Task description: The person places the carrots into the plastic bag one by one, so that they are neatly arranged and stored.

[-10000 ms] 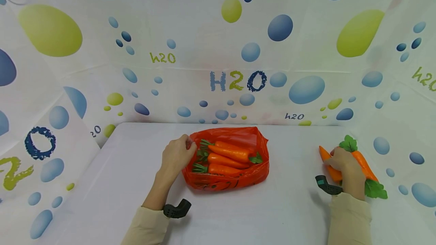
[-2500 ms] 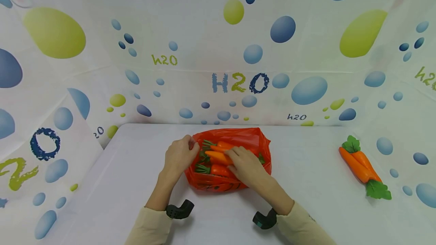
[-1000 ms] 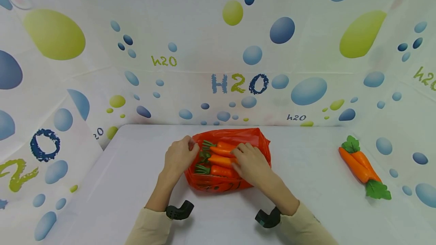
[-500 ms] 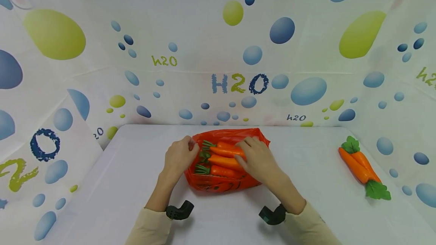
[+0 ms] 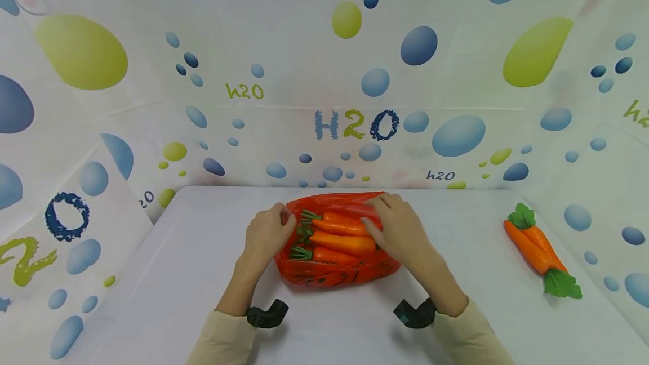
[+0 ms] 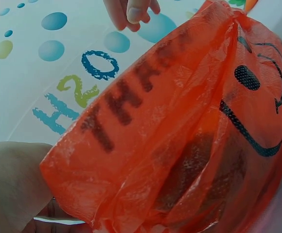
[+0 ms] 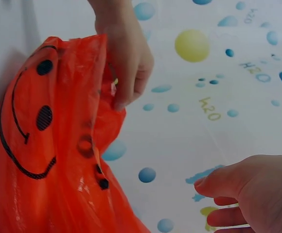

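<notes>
A red plastic bag (image 5: 332, 276) lies with its mouth open upward and several orange carrots (image 5: 342, 242) inside, their green tops toward the left. My left hand (image 5: 266, 235) pinches the bag's left rim; the right wrist view shows that same left hand (image 7: 130, 58) at the edge of the bag (image 7: 73, 111). Over the bag's right side, my right hand (image 5: 403, 232) hovers with fingers loosely spread and nothing in it. In the right wrist view, the right hand (image 7: 257, 191) appears beyond the bag's edge. Black printing marks the bag (image 6: 155, 121) in the left wrist view.
Two orange carrots (image 5: 534, 246) with green leaves lie close together at the right of the white table (image 5: 329, 331). Behind stands a white backdrop (image 5: 284, 32) with blue and green drops. A black wrist camera (image 5: 267, 314) sits on the left wrist.
My right hand took a carrot from the group at the right, laid it in the bag and released it. It has since drawn back right and up. The left hand stays at the rim.
</notes>
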`<state>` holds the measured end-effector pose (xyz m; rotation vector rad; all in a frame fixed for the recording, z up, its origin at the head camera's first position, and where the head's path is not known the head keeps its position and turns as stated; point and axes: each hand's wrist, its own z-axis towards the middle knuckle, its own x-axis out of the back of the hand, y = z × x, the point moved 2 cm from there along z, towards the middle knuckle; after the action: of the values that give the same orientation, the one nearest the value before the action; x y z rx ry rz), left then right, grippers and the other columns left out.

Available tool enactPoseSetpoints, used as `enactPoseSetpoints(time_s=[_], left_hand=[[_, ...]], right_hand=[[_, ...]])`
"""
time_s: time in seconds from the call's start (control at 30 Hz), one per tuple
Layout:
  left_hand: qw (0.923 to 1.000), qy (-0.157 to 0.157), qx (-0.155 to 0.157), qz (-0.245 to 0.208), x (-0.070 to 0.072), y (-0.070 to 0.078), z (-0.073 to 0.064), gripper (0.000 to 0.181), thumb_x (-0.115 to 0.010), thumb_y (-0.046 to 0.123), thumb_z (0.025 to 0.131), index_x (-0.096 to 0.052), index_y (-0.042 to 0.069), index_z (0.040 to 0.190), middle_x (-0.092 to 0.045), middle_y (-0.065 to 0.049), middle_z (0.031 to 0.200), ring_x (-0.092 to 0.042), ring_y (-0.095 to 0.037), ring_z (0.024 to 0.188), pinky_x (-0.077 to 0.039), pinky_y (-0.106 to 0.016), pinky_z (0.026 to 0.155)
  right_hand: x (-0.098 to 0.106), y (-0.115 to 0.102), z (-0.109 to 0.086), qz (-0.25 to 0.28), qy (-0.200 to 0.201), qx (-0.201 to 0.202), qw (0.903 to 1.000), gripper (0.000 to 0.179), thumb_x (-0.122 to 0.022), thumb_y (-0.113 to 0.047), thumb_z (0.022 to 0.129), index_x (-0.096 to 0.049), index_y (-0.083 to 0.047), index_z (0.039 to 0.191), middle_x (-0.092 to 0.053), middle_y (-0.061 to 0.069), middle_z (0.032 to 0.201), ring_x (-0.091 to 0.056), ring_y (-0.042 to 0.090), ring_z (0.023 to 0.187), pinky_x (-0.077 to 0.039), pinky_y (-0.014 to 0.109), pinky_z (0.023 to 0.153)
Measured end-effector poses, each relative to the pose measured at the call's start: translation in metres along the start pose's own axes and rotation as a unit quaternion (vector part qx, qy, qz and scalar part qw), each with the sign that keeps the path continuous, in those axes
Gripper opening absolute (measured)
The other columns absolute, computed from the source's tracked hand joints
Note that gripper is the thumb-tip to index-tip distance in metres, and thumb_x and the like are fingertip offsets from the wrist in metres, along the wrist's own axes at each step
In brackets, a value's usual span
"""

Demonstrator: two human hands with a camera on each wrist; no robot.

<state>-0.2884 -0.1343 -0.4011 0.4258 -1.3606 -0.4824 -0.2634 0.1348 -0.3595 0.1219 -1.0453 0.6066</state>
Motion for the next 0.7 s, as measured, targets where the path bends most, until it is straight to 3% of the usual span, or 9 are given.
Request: enactPoseSetpoints(time_s=[0.47,0.7], left_hand=[[1.0,0.003,-0.005,0.001,-0.001,-0.001,0.0,0.022,-0.058,0.026,0.095,-0.065,0.006,0.101,-0.056,-0.003,0.066,-0.051,-0.017,0.059,-0.045,-0.026,0.054],[1.0,-0.002,-0.001,-0.001,-0.001,-0.001,0.0,0.022,-0.058,0.026,0.095,-0.065,0.006,0.101,-0.057,-0.003,0.067,-0.052,-0.018,0.06,-0.044,-0.026,0.054]], right_hand=[[0.019,0.019,0.001,0.001,0.025,-0.04,0.9989,0.036,-0.077,-0.023,0.087,-0.067,-0.003,0.116,-0.065,0.014,0.112,-0.061,0.03,0.103,-0.056,0.044,0.091],[0.027,0.032,0.0,0.003,0.026,-0.085,0.9961,0.037,-0.074,-0.021,0.089,-0.065,-0.003,0.121,-0.065,0.016,0.118,-0.062,0.033,0.109,-0.057,0.047,0.092]])
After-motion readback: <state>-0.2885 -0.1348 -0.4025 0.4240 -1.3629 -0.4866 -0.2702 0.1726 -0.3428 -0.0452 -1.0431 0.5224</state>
